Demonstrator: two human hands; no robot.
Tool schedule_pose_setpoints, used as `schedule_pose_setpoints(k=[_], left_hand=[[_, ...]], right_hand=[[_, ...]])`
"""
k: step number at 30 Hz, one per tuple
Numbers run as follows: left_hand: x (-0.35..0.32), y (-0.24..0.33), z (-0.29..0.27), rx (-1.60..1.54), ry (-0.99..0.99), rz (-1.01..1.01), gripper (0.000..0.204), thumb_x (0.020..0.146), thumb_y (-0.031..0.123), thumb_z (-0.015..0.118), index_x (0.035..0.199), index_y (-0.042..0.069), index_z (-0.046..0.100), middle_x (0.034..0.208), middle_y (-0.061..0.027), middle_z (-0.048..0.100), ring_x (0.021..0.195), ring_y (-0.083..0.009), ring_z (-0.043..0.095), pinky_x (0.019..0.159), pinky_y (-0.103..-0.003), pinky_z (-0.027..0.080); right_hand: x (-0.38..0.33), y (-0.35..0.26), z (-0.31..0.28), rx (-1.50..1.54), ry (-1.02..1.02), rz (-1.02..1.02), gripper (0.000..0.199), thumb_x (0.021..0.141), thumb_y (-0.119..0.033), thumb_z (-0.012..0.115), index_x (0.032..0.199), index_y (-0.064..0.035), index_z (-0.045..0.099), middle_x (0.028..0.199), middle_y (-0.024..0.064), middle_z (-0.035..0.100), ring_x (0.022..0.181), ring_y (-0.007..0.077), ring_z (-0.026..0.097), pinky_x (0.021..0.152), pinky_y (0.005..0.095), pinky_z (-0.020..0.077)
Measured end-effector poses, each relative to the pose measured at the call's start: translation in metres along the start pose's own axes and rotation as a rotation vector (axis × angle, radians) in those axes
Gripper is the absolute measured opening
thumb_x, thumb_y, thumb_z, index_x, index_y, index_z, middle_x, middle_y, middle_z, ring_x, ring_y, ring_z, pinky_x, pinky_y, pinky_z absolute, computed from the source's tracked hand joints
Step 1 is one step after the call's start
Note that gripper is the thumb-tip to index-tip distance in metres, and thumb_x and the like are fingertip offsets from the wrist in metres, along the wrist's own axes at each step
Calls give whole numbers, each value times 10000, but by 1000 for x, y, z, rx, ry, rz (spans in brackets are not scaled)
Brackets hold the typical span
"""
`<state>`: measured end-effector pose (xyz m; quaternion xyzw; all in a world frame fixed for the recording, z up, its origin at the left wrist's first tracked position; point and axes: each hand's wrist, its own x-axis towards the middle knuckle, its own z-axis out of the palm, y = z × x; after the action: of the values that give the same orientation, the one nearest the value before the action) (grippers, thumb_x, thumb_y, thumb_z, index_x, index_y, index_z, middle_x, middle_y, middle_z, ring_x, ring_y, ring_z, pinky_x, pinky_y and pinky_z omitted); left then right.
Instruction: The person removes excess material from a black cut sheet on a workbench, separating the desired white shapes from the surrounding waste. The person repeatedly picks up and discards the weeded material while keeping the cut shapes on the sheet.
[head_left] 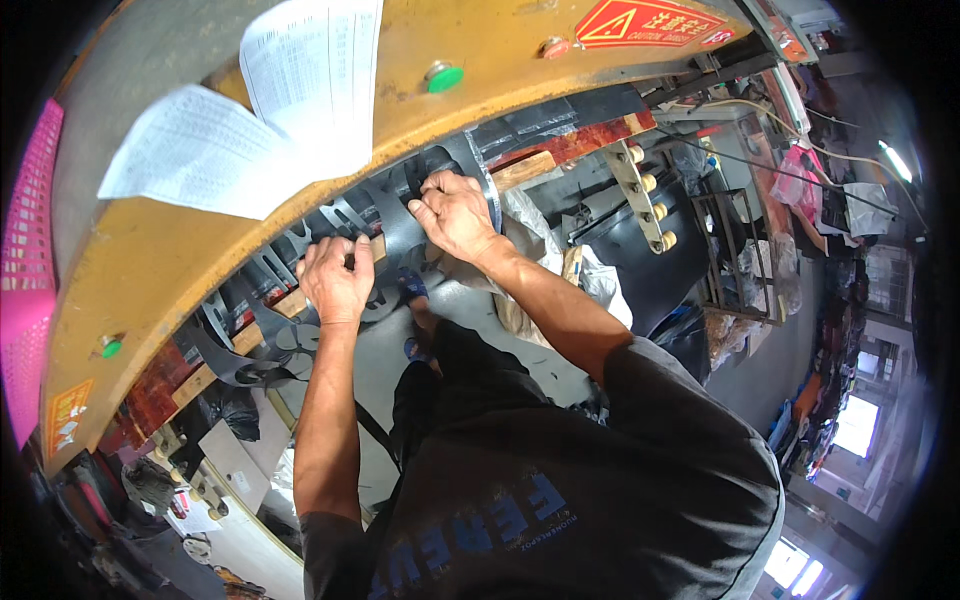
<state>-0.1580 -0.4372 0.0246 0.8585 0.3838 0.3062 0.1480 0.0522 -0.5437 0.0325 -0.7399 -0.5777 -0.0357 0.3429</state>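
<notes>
A black flexible sheet (398, 222) with cut-out holes lies along the front of a yellow machine, its lower strips hanging toward the floor. My right hand (458, 218) is closed on it near its right end, with the fingers curled over the material. To the left, my left hand (337, 283) is also closed, its bent fingers over the sheet among the cut-out strips. Fingertips of both hands are partly hidden. Wooden strips (290, 302) show beneath and between the black pieces.
The yellow machine beam (480, 95) arches ahead of my hands, with a green button (443, 77) and a red button (554, 47). Paper sheets (305, 85) hang on it. A roller bar (640, 195) and a large black sheet (650, 255) lie right. A pink basket (28, 260) stands far left.
</notes>
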Motion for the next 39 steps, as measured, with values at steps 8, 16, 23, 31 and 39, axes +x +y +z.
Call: schedule_pose_setpoints(k=[8,16,23,31,39], left_hand=[[-69,58,-49,-270,-70,-86,202,906,177,766,794,62,643,817,-110,644,812,-333,641,747,-465,490],[-61,105,-11,-506,-45,241,157,857,116,777,796,40,654,789,-127,648,762,-352,654,701,-470,543],[-123,120,23,-353,-132,190,160,876,260,732,815,113,715,831,-70,714,793,-271,701,718,-406,594],[-123,116,22,-388,-155,197,174,870,282,750,794,128,716,818,-48,695,795,-260,688,716,-411,574],[-123,115,23,-365,-97,238,236,849,268,785,754,107,641,798,-88,675,775,-311,683,681,-459,563]], right_hand=[[-52,-33,-86,-10,-149,-30,193,919,-217,770,961,-32,803,1104,163,742,1012,368,698,930,476,540],[-9,-29,-67,-257,-319,221,879,796,-514,863,1539,-149,564,1600,307,389,1440,517,396,1194,585,369],[-41,-22,-101,-58,-424,252,730,730,-299,901,1413,-128,713,1497,193,568,1305,367,609,1096,452,524],[68,-18,-206,75,-323,326,569,783,-196,887,1322,-62,768,1378,107,666,1224,188,639,1070,330,503],[-47,-14,-353,878,48,842,627,903,-327,781,1397,24,619,1145,145,761,931,231,757,773,325,628]])
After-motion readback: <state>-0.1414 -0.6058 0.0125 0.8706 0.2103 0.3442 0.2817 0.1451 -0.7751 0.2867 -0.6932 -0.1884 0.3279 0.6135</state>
